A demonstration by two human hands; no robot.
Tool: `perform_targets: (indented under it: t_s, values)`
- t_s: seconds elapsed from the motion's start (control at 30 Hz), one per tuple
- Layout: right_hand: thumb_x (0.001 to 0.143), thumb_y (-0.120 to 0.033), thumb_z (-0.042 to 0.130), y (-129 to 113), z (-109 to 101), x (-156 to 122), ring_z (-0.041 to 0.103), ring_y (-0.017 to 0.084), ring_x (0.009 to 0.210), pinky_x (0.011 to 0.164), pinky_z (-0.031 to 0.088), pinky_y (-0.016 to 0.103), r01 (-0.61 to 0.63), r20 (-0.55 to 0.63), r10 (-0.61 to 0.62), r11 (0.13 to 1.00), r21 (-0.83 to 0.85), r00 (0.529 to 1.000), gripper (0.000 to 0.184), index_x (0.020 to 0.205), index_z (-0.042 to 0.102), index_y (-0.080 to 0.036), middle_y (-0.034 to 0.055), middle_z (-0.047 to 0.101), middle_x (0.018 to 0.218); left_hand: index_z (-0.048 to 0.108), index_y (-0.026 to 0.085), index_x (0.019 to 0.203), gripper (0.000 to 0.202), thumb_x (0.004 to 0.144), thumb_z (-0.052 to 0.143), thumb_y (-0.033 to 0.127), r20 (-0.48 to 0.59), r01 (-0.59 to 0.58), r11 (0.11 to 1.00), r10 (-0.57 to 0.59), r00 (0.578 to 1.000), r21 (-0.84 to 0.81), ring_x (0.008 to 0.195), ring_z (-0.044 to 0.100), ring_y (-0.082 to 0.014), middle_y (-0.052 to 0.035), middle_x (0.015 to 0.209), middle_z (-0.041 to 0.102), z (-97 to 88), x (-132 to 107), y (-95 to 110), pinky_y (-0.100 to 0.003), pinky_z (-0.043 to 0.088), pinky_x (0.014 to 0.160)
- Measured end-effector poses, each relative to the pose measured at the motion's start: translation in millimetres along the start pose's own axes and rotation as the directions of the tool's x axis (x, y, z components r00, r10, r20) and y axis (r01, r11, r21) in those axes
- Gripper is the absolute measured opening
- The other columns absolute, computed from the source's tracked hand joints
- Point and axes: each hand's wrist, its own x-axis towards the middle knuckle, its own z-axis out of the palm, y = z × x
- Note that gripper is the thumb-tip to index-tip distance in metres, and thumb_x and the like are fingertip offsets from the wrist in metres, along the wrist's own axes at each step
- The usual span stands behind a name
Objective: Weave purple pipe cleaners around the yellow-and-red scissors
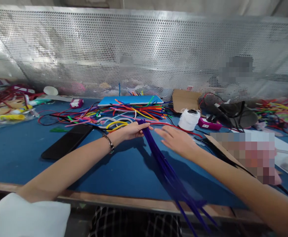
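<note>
My left hand pinches the far end of a bundle of dark blue pipe cleaners. The bundle runs from that hand toward me, past the table's near edge, where its loose ends fan out. My right hand lies just right of the bundle with fingers stretched out flat and nothing in them. Both hands are over the blue tabletop. Just beyond them lies a heap of mixed coloured pipe cleaners.
A black phone lies left of my left arm. A white spool, a magenta box, cardboard and a black pouch sit to the right. A perforated metal screen closes the back.
</note>
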Motion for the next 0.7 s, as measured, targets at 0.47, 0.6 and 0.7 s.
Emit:
perform_targets:
  t_s: [0.47, 0.6, 0.7]
  values:
    - [0.090, -0.007, 0.034, -2.9, 16.7, 6.8, 0.061, 0.014, 0.071, 0.059, 0.046, 0.026, 0.626, 0.071, -0.728, 0.530, -0.571, 0.682, 0.026, 0.095, 0.060, -0.008, 0.0078, 0.065, 0.076, 0.071, 0.012, 0.073, 0.017, 0.069, 0.073, 0.028, 0.098, 0.065, 0.993, -0.075, 0.992, 0.099, 0.039, 0.041, -0.0022, 0.0027, 0.050, 0.054, 4.3, 3.0, -0.4, -0.016, 0.042, 0.046]
    - [0.091, -0.006, 0.032, -2.9, 22.9, 5.1, 0.061, 0.015, 0.071, 0.060, 0.048, 0.027, 0.603, 0.075, -0.684, 0.581, -0.547, 0.726, 0.030, 0.095, 0.061, -0.010, 0.0083, 0.065, 0.077, 0.070, 0.013, 0.073, 0.023, 0.065, 0.075, 0.034, 0.095, 0.012, 0.984, -0.030, 0.995, 0.179, 0.042, 0.044, -0.0039, 0.0012, 0.054, 0.057, 0.1, 5.6, -3.3, -0.018, 0.042, 0.048]
    - [0.092, -0.008, 0.026, -0.1, 26.6, 4.7, 0.062, 0.015, 0.073, 0.063, 0.049, 0.028, 0.567, 0.082, -0.634, 0.617, -0.545, 0.769, 0.035, 0.095, 0.061, -0.009, 0.0097, 0.066, 0.080, 0.068, 0.013, 0.074, 0.027, 0.064, 0.074, 0.037, 0.084, -0.035, 0.964, 0.013, 0.996, 0.265, 0.043, 0.046, -0.0046, 0.0006, 0.056, 0.059, -3.4, 10.1, -4.2, -0.019, 0.043, 0.049]
